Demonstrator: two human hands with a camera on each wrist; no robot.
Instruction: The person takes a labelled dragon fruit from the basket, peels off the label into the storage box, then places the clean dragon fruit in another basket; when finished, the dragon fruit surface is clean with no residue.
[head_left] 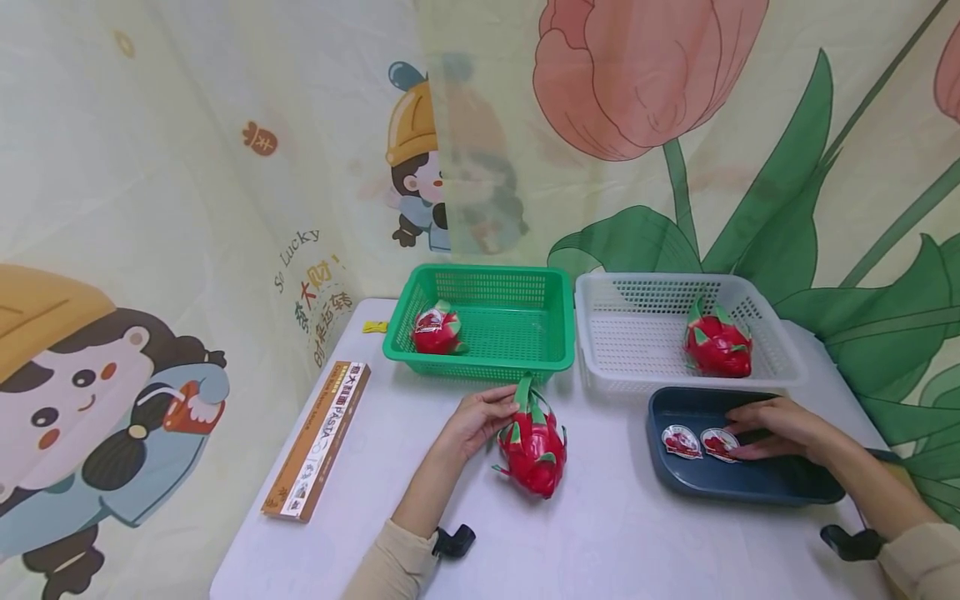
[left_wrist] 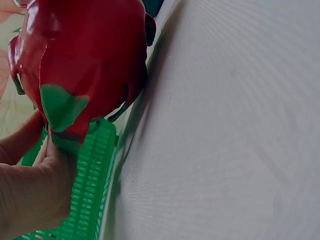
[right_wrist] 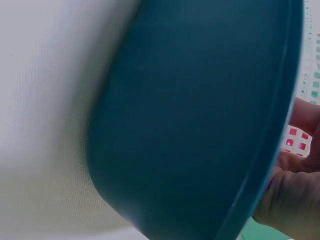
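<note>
My left hand [head_left: 480,419] grips a red toy dragon fruit [head_left: 534,454] by its green leafy top, in the middle of the table. Close up in the left wrist view, that dragon fruit [left_wrist: 90,55] has a shiny red skin with a green scale. My right hand [head_left: 780,427] reaches into a dark blue tray [head_left: 772,492]. Its thumb and fingers stand apart at the right edge of a round sticker [head_left: 718,445]; a second sticker [head_left: 682,442] lies to its left. In the right wrist view, the tray wall [right_wrist: 195,110] hides the fingertips.
A green basket [head_left: 510,364] with a stickered dragon fruit [head_left: 437,330] stands at the back, beside a white basket [head_left: 600,362] holding another dragon fruit [head_left: 718,343]. A long pasta box [head_left: 318,442] lies at left, near a small yellow item [head_left: 375,327]. Printed curtains hang behind.
</note>
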